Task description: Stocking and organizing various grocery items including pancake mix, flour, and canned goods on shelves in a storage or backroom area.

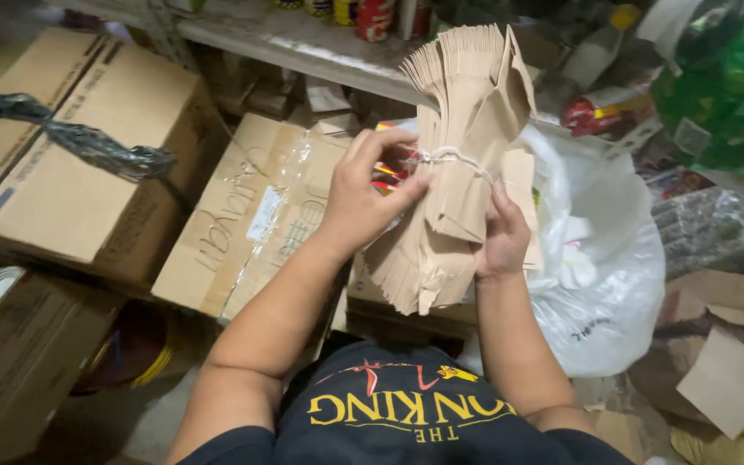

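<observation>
Bundle of brown paper bags [462,146] held upright between both hands, tied round its middle with a white string [451,156]. Left hand [365,198] sits on the bundle's left edge, fingers curled and pinching at the string, thumb tip touching the knot area. Right hand [504,237] is clamped on the bundle's lower right side, just below the string, fingers wrapped behind the paper. Bag tops fan out above both hands. White plastic bag [604,275] lies just right of the right hand; taped cardboard box [251,215] left of the left hand.
</observation>
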